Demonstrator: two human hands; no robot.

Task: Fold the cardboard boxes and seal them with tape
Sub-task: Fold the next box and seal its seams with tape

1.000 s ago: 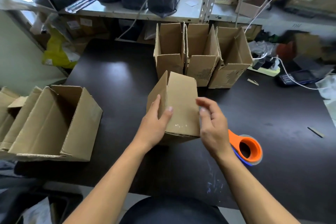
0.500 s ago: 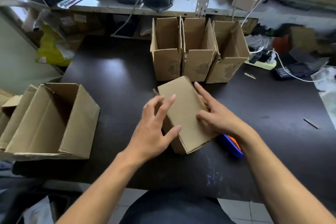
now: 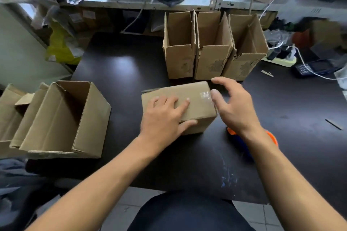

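The small box [image 3: 180, 103], standing on end a second ago, is now lying on its side on the dark surface [image 3: 116, 73], a patch of clear tape showing at its right end. The left hand [image 3: 165, 116] is pressing flat on its top, fingers spread; the right hand [image 3: 232, 107] is hovering open beside its right end, no longer touching. Three open-topped boxes [image 3: 214, 62] are standing just behind, interiors showing nothing. The larger open box [image 3: 63, 118] is lying at left. The tape dispenser [image 3: 270, 137] is sitting partly hidden under the right wrist.
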